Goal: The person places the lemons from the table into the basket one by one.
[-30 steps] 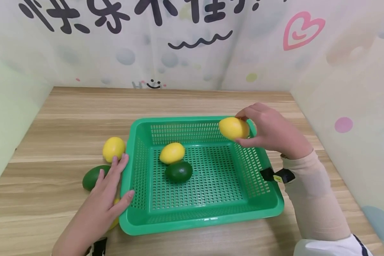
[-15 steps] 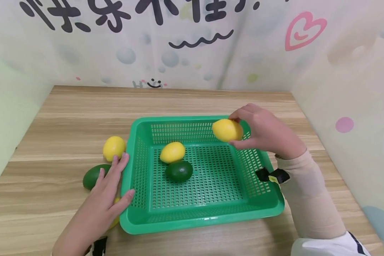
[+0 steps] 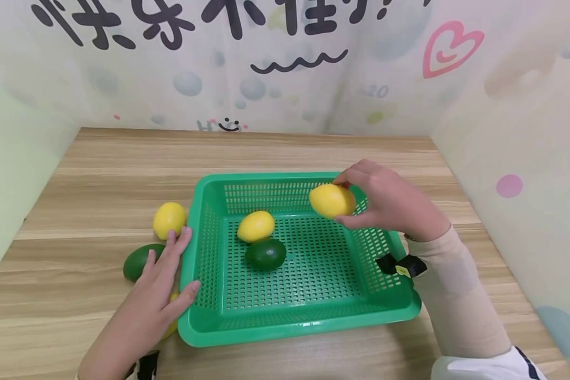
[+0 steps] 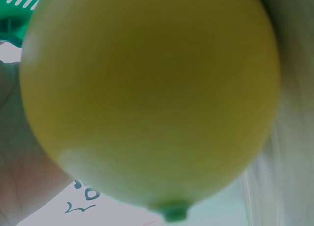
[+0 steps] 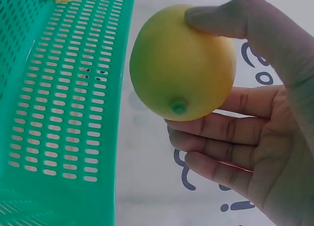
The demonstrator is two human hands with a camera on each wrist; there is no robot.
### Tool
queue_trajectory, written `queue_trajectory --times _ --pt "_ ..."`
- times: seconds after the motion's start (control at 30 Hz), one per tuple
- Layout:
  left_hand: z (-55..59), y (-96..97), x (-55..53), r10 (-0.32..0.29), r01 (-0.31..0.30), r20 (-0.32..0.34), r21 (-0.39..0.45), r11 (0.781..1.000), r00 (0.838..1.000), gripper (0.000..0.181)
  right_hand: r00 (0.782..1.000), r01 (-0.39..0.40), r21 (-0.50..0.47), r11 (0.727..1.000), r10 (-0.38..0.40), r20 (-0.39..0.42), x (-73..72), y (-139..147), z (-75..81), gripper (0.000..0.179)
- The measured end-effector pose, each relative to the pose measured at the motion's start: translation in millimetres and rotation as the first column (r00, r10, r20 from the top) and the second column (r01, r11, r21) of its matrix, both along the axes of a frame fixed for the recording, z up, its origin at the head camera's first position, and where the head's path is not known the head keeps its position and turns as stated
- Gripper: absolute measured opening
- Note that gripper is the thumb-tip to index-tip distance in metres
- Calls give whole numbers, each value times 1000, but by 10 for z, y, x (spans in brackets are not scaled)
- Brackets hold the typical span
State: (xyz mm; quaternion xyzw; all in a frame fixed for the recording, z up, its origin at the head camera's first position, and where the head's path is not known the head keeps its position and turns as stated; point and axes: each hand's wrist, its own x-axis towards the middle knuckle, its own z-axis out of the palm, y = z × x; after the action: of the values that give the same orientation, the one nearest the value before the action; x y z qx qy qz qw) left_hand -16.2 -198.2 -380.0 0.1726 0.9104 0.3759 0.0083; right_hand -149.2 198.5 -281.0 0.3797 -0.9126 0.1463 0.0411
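Note:
My right hand (image 3: pixel 389 203) pinches a yellow lemon (image 3: pixel 331 201) between thumb and fingers, over the back right part of a green plastic basket (image 3: pixel 299 330). The right wrist view shows the same lemon (image 5: pixel 181 64) with its green stem tip. On the basket's left rim rests my left hand (image 3: pixel 147 295), fingers straight and spread. Inside the basket a second lemon (image 3: pixel 256 227) lies against a dark green avocado (image 3: pixel 266 254). A lemon partly under the left hand fills the left wrist view as a large yellow round (image 4: pixel 152 88).
Left of the basket, a lemon (image 3: pixel 169 220) and an avocado (image 3: pixel 141 262) lie on the wooden table (image 3: pixel 76 221) near the left fingertips. A printed backdrop (image 3: pixel 285 89) rises behind the table, and side panels stand left and right.
My right hand has carried its lemon leftward and slightly toward me, further in over the basket. The left hand, the basket and the other fruit have stayed in place.

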Motion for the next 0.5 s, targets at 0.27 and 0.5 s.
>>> queue_trajectory --times 0.27,0.5 --pt "-9 1 3 6 -6 2 -4 1000 1000 83 999 -31 12 999 31 -16 -1 -56 -7 50" --pt "-3 10 4 10 -10 6 -8 1000 1000 82 997 -64 20 998 64 -30 -15 -101 -7 50"
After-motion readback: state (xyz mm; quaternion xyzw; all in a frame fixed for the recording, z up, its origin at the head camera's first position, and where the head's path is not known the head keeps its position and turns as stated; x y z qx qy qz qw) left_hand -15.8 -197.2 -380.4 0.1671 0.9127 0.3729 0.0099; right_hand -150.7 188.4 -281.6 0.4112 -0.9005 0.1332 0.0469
